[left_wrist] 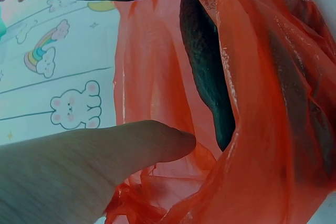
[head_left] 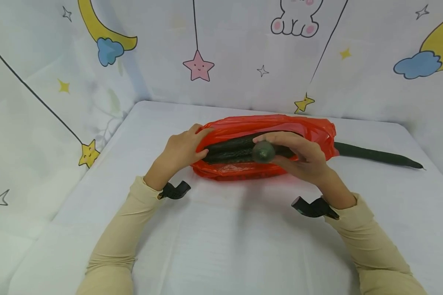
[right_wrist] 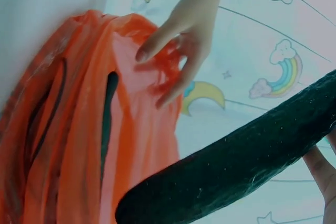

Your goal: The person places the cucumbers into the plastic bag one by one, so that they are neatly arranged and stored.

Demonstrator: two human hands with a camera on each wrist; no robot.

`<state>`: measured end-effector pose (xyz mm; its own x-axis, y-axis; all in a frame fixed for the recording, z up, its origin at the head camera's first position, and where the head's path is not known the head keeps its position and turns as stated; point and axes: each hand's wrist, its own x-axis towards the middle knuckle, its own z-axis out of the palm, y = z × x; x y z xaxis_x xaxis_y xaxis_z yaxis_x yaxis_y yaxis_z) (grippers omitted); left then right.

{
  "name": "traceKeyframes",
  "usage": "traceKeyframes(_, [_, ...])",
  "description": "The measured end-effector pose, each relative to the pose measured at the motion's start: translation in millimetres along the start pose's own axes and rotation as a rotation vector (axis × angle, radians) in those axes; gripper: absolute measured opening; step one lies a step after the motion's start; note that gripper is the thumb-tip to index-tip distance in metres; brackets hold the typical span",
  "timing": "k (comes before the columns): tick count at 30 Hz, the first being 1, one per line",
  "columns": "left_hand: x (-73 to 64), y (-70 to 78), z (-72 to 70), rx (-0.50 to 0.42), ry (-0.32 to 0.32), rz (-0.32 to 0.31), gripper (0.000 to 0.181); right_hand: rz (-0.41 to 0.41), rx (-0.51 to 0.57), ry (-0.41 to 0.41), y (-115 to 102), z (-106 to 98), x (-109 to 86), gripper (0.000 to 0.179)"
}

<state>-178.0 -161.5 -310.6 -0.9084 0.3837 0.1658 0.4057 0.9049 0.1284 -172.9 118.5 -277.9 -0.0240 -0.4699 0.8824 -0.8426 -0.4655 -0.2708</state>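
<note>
In the head view my right hand (head_left: 304,157) grips a dark green cucumber (head_left: 263,152), its blunt end pointing up toward the camera, above a red plastic bag (head_left: 240,172). The right wrist view shows that cucumber (right_wrist: 226,161) slanting across, with fingertips (right_wrist: 321,169) beneath it. Cucumbers (head_left: 225,151) lie inside the bag's opening; one (left_wrist: 205,66) shows between its walls in the left wrist view. At the bag's left end is my left hand (head_left: 179,149), thumb and finger spread at the opening and touching the film. Some of its fingers are hidden.
Another long cucumber (head_left: 380,155) stretches right from the bag across the white table (head_left: 225,237); its left end is hidden. Behind stands a cloth backdrop (head_left: 236,53) printed with stars and moons. Black wrist cameras (head_left: 313,207) stick out from both wrists.
</note>
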Motion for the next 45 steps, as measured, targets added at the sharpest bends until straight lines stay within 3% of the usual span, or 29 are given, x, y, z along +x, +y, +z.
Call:
traceKeyframes(7, [0.7,0.3,2.7,-0.010,-0.030,-0.015,0.060,0.114,-0.128,-0.058,4,-8,-14.4,0.039])
traceKeyframes(16, [1.2,0.8,3.5,-0.007,-0.035,-0.013,0.060,0.134,-0.249,-0.112,12,-14,-27.9,0.038])
traceKeyframes(27, [2.3,1.2,4.5,0.000,-0.036,-0.013,0.061,0.303,-0.436,-0.231,16,-23,-43.9,0.044])
traceKeyframes(36, [3.0,-0.4,3.2,0.000,-0.035,-0.017,0.061,0.307,-0.526,-0.266,24,-28,-50.5,0.046])
traceKeyframes(45, [1.8,-1.1,3.0,-0.010,-0.022,-0.013,0.060,0.368,-0.582,-0.288,33,-30,-59.1,0.048])
